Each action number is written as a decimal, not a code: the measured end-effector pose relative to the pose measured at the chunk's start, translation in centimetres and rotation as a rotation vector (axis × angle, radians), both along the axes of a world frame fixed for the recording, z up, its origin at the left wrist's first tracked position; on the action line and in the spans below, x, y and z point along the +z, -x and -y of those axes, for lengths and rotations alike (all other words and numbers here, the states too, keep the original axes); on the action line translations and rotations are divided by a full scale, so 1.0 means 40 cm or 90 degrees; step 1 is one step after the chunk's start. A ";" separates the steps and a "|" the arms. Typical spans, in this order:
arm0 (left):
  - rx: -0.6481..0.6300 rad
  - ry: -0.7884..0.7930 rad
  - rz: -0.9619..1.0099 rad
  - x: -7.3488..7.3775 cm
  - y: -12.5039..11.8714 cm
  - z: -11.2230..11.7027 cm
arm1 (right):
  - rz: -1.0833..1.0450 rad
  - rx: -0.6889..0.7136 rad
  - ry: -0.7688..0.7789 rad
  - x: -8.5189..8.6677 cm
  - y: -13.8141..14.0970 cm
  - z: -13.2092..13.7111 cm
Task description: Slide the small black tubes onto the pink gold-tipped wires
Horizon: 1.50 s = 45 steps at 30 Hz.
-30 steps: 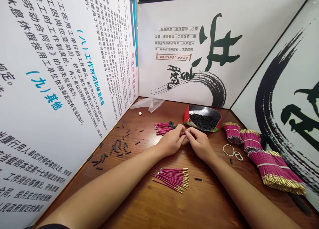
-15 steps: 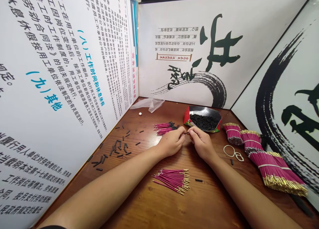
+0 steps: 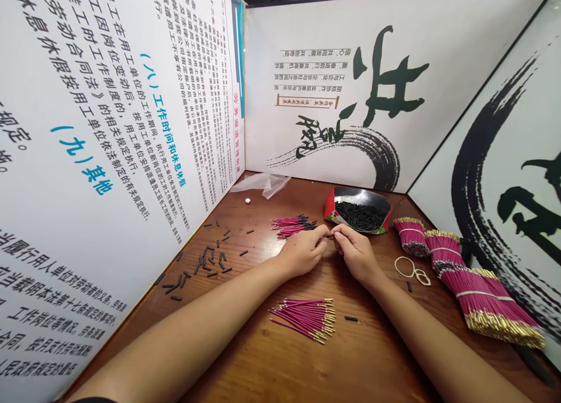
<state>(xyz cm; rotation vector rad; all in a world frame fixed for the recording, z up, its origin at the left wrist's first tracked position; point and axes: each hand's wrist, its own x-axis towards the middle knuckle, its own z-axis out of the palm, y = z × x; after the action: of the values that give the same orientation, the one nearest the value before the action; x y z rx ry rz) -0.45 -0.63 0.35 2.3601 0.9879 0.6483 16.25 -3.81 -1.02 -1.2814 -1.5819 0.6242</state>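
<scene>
The left hand [image 3: 304,252] and right hand [image 3: 357,254] pinch a dark piece [image 3: 330,236], mostly hidden.

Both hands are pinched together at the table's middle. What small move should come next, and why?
Likely press the fingertips closer, seating the small dark piece held between left hand and right hand. It shows in the gap between them; the far wire pile has dark ends, while the near wire pile shows bare gold tips.
</scene>
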 end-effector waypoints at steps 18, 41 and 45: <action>0.005 -0.015 -0.016 -0.010 -0.001 -0.003 | 0.017 0.003 -0.005 -0.001 0.001 -0.001; 0.027 0.067 0.075 -0.005 -0.004 -0.002 | 0.004 -0.005 0.011 -0.002 0.001 -0.004; 0.025 0.075 0.080 -0.003 -0.003 -0.001 | -0.005 -0.011 0.001 -0.008 -0.001 -0.005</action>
<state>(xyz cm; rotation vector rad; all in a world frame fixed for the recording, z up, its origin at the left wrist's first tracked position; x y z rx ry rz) -0.31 -0.58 0.23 2.1747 0.9906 0.7232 16.29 -3.60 -1.33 -1.2914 -1.5619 0.6195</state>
